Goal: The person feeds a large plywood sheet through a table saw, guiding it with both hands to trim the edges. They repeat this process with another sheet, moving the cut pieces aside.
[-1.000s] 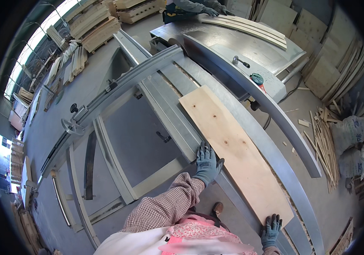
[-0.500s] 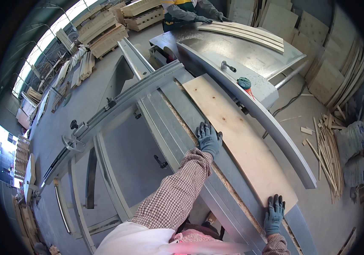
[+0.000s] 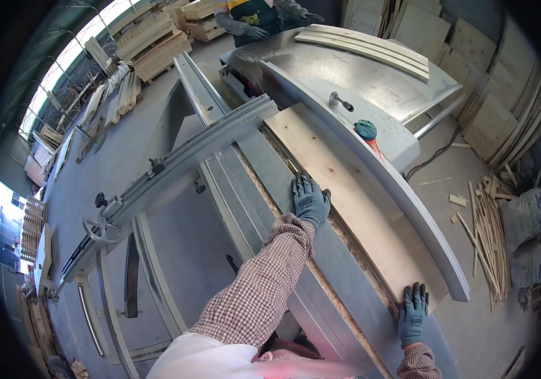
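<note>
A long pale wooden board (image 3: 362, 199) with a few knots lies flat on the grey metal saw table (image 3: 270, 170), alongside the curved-looking metal fence (image 3: 403, 218). My left hand (image 3: 311, 201), in a blue-grey work glove, is flat with fingers stretched out, at the board's left edge about midway along. My right hand (image 3: 413, 316), gloved alike, rests fingers spread at the board's near end, its fingertips over the corner. Neither hand grips anything. Slots with sawdust (image 3: 340, 294) run along the table left of the board.
Across the machine a co-worker's gloved hand (image 3: 256, 33) hovers near the table's far edge, beside several wooden strips (image 3: 365, 50). A green-and-red object (image 3: 366, 131) sits by the fence. Scrap sticks (image 3: 488, 252) and sacks (image 3: 533, 218) lie right; a sliding rail frame (image 3: 157, 167) extends left.
The board has shifted right, against or close to the fence, baring a sawdust-filled slot along its left edge. My right hand moved slightly right with it. The co-worker's hands came away from the strips.
</note>
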The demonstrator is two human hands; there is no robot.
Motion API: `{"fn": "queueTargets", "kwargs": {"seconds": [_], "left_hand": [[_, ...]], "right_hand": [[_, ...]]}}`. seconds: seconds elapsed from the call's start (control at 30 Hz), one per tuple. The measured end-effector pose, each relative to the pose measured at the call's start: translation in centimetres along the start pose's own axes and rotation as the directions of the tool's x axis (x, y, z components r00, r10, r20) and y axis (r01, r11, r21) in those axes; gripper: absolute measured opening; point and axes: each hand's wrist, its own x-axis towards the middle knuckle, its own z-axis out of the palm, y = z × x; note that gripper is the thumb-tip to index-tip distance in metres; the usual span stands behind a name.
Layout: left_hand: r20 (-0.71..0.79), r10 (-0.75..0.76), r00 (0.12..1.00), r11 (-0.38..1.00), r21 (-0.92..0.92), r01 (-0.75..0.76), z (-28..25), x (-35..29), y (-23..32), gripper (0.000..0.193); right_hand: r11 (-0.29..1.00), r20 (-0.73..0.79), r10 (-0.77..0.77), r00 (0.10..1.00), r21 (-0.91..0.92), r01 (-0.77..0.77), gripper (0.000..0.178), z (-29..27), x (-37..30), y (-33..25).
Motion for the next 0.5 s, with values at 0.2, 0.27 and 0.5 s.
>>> {"fn": "queueTargets", "kwargs": {"seconds": [0.2, 0.27, 0.5], "left_hand": [[-0.006, 0.019, 1.0, 1.0, -0.003, -0.019, -0.5, 0.3, 0.1, 0.07], [-0.006, 0.015, 1.0, 1.0, -0.002, -0.015, -0.5, 0.3, 0.0, 0.069], [-0.035, -0.004, 0.999, 1.0, -0.005, 0.004, 0.1, 0.6, -0.3, 0.067]], "right_hand": [[0.985, -0.146, -0.105, 0.984, -0.148, 0.083, 0.056, 1.0, -0.1, 0.1], [0.954, -0.284, -0.215, 0.935, -0.264, 0.139, 0.051, 0.6, 0.5, -0.6], [0.938, -0.006, -0.141, 0.99, -0.321, 0.131, 0.059, 1.4, 0.6, -0.4]]}}
